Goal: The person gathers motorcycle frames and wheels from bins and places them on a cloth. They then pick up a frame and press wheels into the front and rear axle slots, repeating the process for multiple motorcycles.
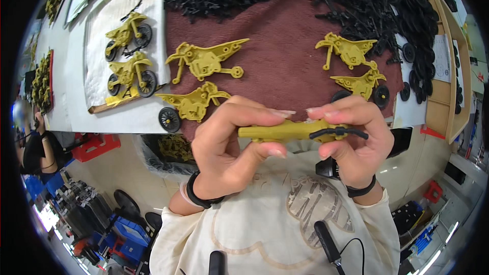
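My left hand (229, 145) and my right hand (354, 142) together hold a yellow toy motorcycle body (285, 131) level in front of my chest. A black handlebar piece (338, 133) sits on its right end, under my right fingers. Both hands are shut on the body, thumbs below and fingers above. On the dark red cloth (285, 61) beyond lie more yellow bodies: two on the left (204, 61) and two on the right (349, 51), one with a black wheel (381, 95).
Two finished yellow toy motorcycles (130, 53) with black wheels rest on a white sheet at the left. Heaps of black plastic parts (367, 0) cover the table's far side and right. A loose black wheel (169, 119) lies near the edge. Another person (38, 147) sits far left.
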Demonstrator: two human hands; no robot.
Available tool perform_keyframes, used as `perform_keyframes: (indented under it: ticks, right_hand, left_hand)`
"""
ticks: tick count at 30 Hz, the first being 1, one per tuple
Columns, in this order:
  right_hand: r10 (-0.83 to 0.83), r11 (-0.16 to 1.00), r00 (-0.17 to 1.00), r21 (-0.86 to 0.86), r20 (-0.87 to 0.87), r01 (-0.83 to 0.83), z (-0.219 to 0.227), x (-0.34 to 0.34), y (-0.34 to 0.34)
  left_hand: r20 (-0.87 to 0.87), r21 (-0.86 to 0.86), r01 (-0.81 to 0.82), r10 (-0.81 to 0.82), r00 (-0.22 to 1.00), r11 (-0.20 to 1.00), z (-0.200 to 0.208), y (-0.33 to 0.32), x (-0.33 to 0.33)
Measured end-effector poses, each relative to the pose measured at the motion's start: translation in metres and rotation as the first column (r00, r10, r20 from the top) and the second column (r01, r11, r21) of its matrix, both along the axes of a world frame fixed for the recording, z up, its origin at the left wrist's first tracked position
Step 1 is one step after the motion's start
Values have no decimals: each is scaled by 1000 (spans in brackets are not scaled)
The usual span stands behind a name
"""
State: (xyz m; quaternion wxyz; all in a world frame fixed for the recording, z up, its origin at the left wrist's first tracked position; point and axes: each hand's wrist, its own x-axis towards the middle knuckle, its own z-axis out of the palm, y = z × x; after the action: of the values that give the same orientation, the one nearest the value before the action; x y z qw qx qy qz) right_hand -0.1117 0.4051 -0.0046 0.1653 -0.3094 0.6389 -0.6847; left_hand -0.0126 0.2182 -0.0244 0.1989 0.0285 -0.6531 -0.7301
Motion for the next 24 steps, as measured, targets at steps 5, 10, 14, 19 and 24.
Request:
perform_keyframes:
  ticks: [5,10,14,19,24]
  right_hand:
    - [40,997,979,62,199,-54,8,-6,-3]
    - [75,986,922,-167,379,-12,-3,-9,-4]
    - [68,962,799,-252,598,106,-10,0,-13]
    - [118,986,834,-163,539,-34,-12,3,-22]
    - [146,984,919,-148,366,-97,-13,2,-25]
  left_hand:
    - [202,105,66,-86,976,992,15,1,-1]
    - [50,415,120,-154,987,902,8,1,-2]
    - [182,317,93,-156,971,944,-1,9,2]
    - [89,203,-119,103,991,972,-1,10,1]
    - [-2,-228,-182,187,982,957,5,6,0]
